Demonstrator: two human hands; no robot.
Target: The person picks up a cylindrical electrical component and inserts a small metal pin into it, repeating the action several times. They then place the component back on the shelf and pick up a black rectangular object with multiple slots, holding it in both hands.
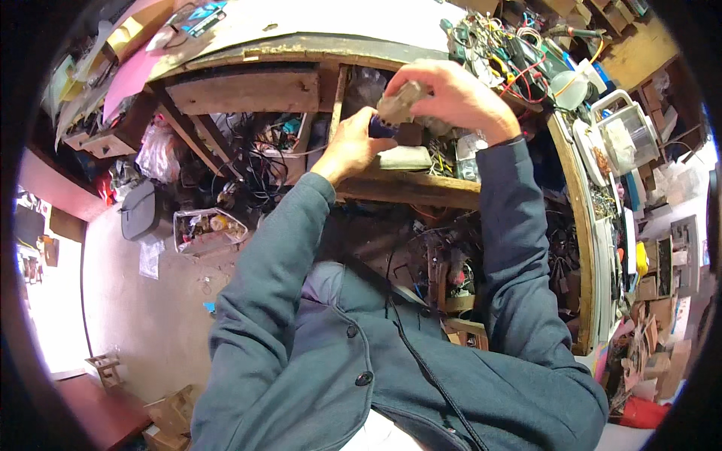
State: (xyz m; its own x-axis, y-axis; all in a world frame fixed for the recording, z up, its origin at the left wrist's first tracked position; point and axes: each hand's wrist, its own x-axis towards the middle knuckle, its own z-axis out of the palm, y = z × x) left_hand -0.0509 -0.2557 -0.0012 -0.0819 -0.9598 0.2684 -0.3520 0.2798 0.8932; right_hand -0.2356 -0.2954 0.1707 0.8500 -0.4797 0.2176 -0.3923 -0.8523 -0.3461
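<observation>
"Two grips, both full?"

"Yep. L hand (347,149) has a dark blue piece (382,128) betw. thumb & fingers; R hand (462,96) holds a pale, rough-looking piece (404,103) right by it, above the bench's wooden rail (421,189). Can't tell if the pieces touch."

"Best technique?"

"Prob. L steady, R making small moves, so nothing slips into the clutter below."

"Room?"

"Tight, approx. everywhere: tabletop edge (301,51) just beyond, wire heap (496,56) near R hand. Max. space looks to be back toward the jacket (451,368); elbows should stay in."
</observation>
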